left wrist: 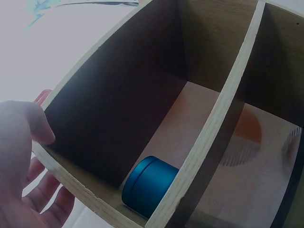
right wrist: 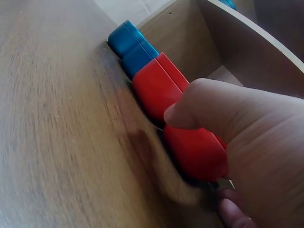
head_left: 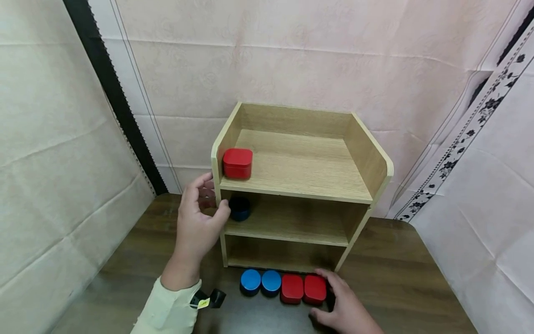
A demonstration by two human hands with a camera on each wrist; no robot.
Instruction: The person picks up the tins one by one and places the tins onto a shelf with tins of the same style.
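My left hand [head_left: 200, 222] grips the left side panel of a wooden shelf unit [head_left: 288, 192], its thumb at the panel's front edge and its fingers on the outer side. Close to that thumb, a blue round tin [left wrist: 149, 185] stands at the left end of the middle shelf. My right hand [head_left: 340, 301] is spread around the rightmost red tin [head_left: 314, 290], with the index finger behind it and the thumb in front. This tin ends a row on the table, beside another red tin [head_left: 292, 288] and two blue round tins [head_left: 251, 280] [head_left: 271, 281].
One more red tin [head_left: 238, 163] sits at the left front of the top shelf. The unit stands on a dark wooden table [head_left: 400, 278] in front of a pale cloth backdrop [head_left: 292, 69]. Cloth also hangs on both sides.
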